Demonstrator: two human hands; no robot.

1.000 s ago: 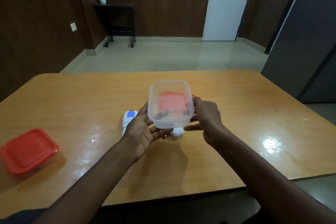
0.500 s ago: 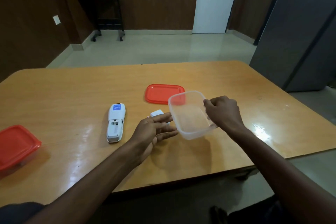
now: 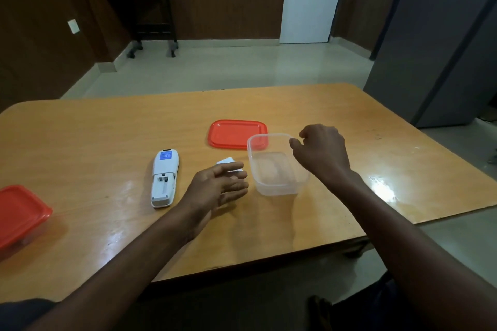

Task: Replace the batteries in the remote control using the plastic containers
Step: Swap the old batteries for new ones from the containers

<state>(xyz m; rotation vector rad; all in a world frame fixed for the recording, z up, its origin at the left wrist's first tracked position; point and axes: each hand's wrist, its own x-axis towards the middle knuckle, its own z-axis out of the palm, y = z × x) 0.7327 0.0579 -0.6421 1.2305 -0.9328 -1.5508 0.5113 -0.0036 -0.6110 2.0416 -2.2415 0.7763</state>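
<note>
Head view: remote control (image 3: pixel 164 178) lies face down, battery bay bare, beside our spread left hand (image 3: pixel 215 191); whether batteries rest in its palm, we cannot tell. Right hand (image 3: pixel 321 153), fingers loosely curled, holds nothing beside the clear container (image 3: pixel 277 166). We judge loading needs matched polarity.

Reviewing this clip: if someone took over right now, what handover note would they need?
Left hand: open, palm up, holding nothing visible.
Right hand: at the clear container rim; grip unclear.
Clear container on table, looks empty; its red lid lies behind it.
Remote face down, battery bay open; white cover beside left hand.
Second red-lidded container at left edge, closed.
Left: fit batteries, none visible; close cover.
</note>
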